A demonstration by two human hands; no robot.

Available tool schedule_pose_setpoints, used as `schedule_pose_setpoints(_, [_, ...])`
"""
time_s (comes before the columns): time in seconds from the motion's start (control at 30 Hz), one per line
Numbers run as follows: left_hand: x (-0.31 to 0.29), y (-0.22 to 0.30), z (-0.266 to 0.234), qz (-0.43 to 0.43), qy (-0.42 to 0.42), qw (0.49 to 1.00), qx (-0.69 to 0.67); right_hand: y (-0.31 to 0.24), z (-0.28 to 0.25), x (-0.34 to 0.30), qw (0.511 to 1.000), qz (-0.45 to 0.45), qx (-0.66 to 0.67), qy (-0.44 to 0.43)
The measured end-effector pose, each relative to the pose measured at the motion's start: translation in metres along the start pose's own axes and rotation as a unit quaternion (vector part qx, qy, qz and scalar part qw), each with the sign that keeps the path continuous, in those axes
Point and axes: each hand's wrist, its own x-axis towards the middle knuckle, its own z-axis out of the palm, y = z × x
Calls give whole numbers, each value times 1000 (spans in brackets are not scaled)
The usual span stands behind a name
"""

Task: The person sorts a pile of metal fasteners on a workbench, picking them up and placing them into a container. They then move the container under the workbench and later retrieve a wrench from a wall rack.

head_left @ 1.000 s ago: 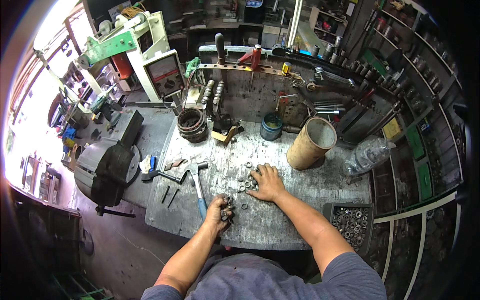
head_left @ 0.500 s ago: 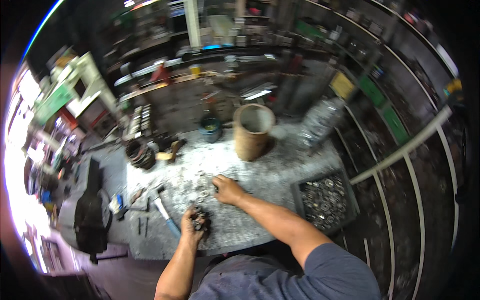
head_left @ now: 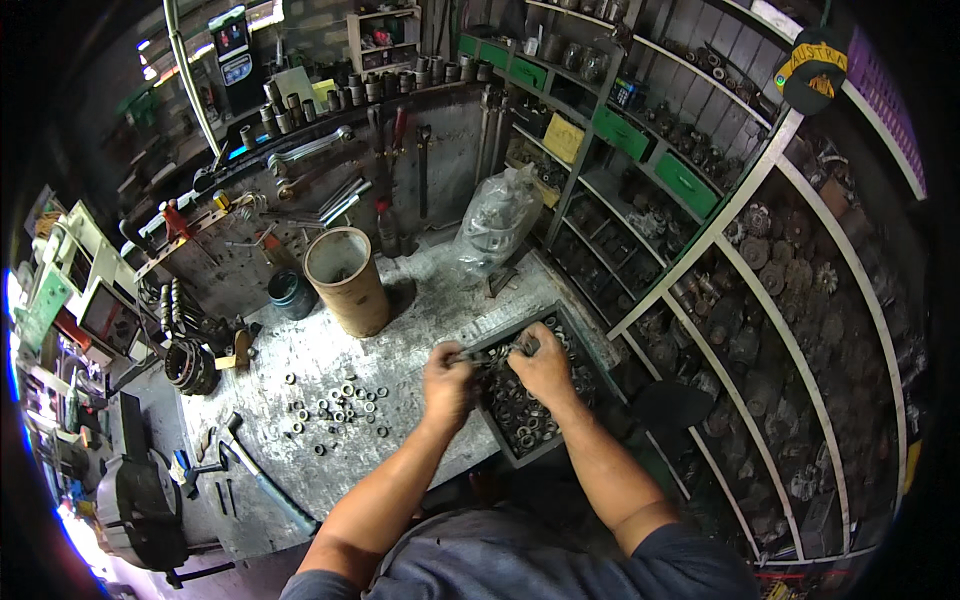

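Observation:
My left hand (head_left: 448,383) is over the left edge of a dark rectangular tray (head_left: 497,435). Its fingers are curled and slightly blurred around something I cannot make out. Above the tray, my right hand (head_left: 543,368) pinches a small dark metal part (head_left: 526,345), mostly hidden by the fingers. Many metal rings and nut-like pieces (head_left: 527,418) fill the tray. Similar small rings (head_left: 345,402) lie scattered on the worn metal tabletop (head_left: 400,345), left of my left hand.
A blue-handled hammer (head_left: 262,478) lies at the front left, near a bench vise (head_left: 145,505). Behind the rings stand a tan cylinder (head_left: 350,285), a blue pot (head_left: 290,294) and a clear plastic bag (head_left: 497,220). Shelves of metal parts (head_left: 770,260) rise on the right.
My view has swung right. Both hands have moved from the tabletop to the tray. My left hand earlier held a dark clump of small parts; scattered rings now show clearly on the table.

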Motion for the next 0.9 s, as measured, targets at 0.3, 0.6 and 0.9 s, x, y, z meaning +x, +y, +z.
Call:
schedule_pose_setpoints(0.3, [-10, -31, 23, 348, -179, 687, 613, 54, -55, -47, 941, -138, -279, -135])
schedule_pose_setpoints(0.6, [-40, 10, -78, 315, -109, 739, 585, -40, 1, -55, 961, -252, -79, -83])
schedule_pose_setpoints(0.9, [-159, 69, -295, 192, 215, 766, 575, -142, 321, -36, 893, -243, 36, -377])
